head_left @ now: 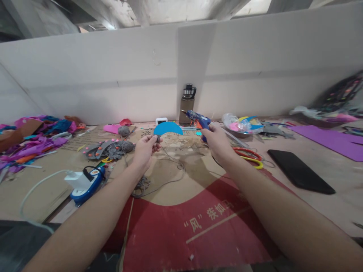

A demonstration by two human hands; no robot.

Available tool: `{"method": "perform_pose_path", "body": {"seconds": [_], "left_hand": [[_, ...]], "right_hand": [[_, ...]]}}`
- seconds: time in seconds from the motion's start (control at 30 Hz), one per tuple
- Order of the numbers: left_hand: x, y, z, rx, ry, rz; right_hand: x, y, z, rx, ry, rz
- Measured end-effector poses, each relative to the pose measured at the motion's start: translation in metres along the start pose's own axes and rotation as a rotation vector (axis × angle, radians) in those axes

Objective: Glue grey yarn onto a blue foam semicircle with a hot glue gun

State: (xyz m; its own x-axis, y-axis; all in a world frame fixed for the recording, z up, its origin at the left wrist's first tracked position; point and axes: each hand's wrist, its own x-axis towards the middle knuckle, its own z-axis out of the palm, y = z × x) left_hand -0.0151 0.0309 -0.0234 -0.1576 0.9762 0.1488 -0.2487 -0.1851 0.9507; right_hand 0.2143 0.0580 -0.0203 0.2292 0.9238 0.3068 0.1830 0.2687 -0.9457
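Observation:
Between the thumb and fingers of my left hand (147, 149) is the end of a blue crescent-shaped piece (168, 128), with grey yarn (181, 166) bunched at that end. The yarn trails down in a loose curve to a tangled heap beside my left forearm. My right hand (218, 141) is wrapped round the handle of a blue hot glue gun (198, 118). Its nozzle points left, above and to the right of the crescent, apart from it. A clear glue stick (235, 138) seems to stick out behind the gun.
Cardboard with a red printed part (170, 234) covers the work surface. On the left are a blue power strip (90, 187), grey yarn pieces (109, 149) and colourful scraps (42, 139). A bottle (187, 104) stands against the wall. To the right lie a black phone (300, 171) and a purple sheet (331, 141).

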Motion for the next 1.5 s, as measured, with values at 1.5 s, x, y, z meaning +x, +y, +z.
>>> {"method": "perform_pose_path", "body": {"seconds": [1.5], "left_hand": [[-0.007,0.0,0.004,0.148,-0.02,0.065]], "right_hand": [[-0.056,-0.019,0.025,-0.229,-0.357,-0.434]]}}
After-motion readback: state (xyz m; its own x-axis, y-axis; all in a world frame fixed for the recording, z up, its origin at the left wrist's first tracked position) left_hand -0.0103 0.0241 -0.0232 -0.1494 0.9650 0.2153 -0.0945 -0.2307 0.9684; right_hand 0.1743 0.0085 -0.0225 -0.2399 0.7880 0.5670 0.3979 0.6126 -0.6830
